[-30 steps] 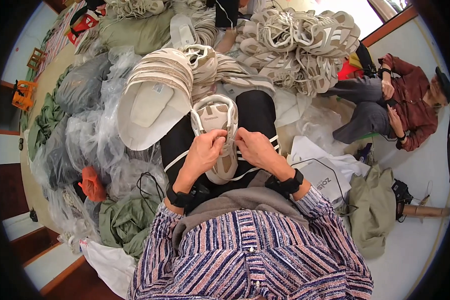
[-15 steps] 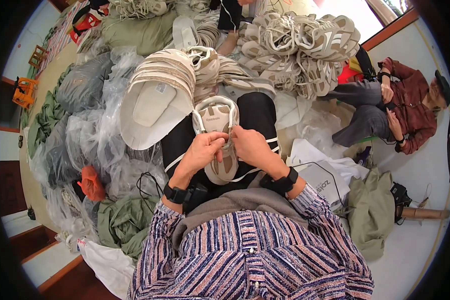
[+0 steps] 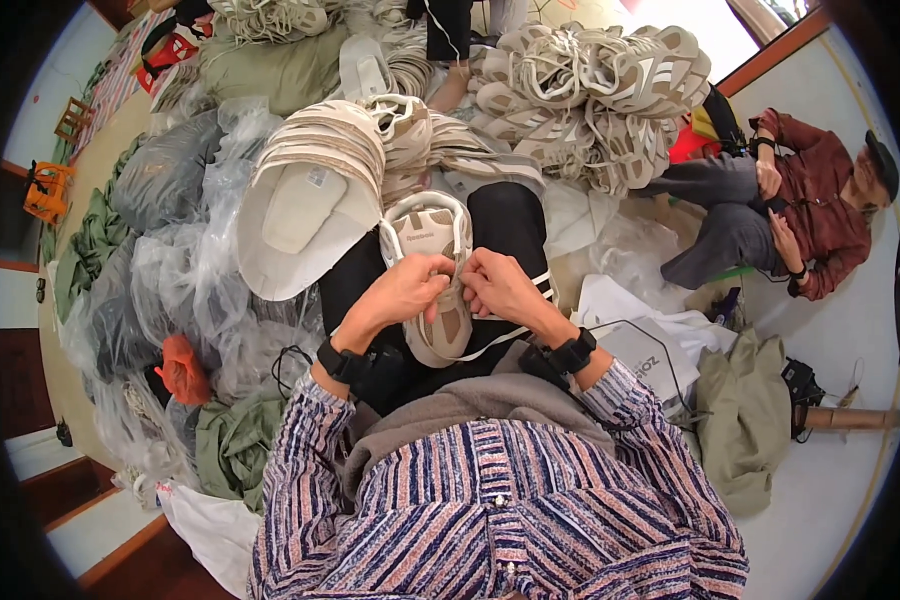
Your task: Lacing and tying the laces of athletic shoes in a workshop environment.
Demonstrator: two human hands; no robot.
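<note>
A beige and white sneaker lies between my thighs, its padded collar pointing away from me and its toe toward my waist. My left hand is closed over the shoe's left side, thumb and forefinger at the eyelet rows. On the right side of the lacing, my right hand is closed in a pinch at the shoelace; the fingertips partly hide it. A loose length of pale shoelace curves out to the right past my knee.
Nested beige shoe pieces lean beyond my left knee. Farther off is a heap of laced sneakers. Plastic-wrapped bundles fill the left. A seated person is at the right, near a grey-green cloth.
My right hand has drawn its fingers in and turned slightly beside the lacing. My left hand stays at the shoe's left side. The view has shifted a little.
</note>
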